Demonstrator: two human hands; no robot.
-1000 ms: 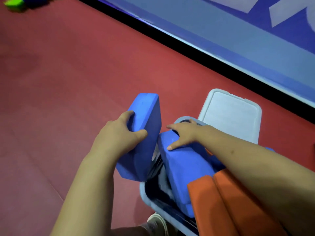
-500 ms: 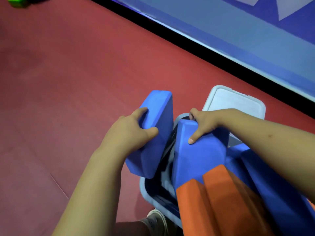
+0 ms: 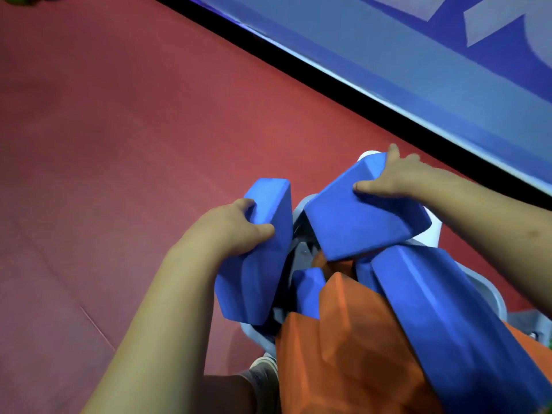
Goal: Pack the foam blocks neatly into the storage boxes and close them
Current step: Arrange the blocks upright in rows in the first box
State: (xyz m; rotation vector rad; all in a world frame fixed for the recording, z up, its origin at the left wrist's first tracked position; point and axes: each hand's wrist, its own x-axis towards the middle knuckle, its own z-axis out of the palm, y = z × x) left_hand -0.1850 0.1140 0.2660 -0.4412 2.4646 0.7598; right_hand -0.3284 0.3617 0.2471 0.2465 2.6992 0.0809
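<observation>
While the pale grey plastic storage box (image 3: 490, 297) stands on the red floor (image 3: 119, 144), both hands work at its far end. At the left rim of the box, the left hand (image 3: 236, 231) grips a rectangular blue foam block (image 3: 263, 252); the fingers are curled over its outer edge and the thumb presses on the broad face, so the hand is clamped on it. This block stands almost upright, its lower end reaching down to the box rim.

Above the far end of the box, the right hand (image 3: 394, 177) holds a second, thicker blue foam block (image 3: 364, 216). The thumb lies on the top face and the fingers wrap over the far edge, so this hand is clamped as well. This block is tilted and covers most of the white plastic lid (image 3: 431, 234), which lies behind the box; only small parts of the lid show.

Inside the box, below the tilted block, a long blue foam block (image 3: 442, 324) leans along the right side, and two orange foam blocks (image 3: 352, 348) fill the near part. Between the orange blocks and the left-hand block, a small corner of another blue foam piece (image 3: 307, 288) shows. The blocks stand higher than the rim.

Just beside the near left corner of the box, a grey shoe (image 3: 263, 375) rests on the floor. Well beyond the box, a blue wall panel (image 3: 418, 70) with a black strip at its base runs diagonally.
</observation>
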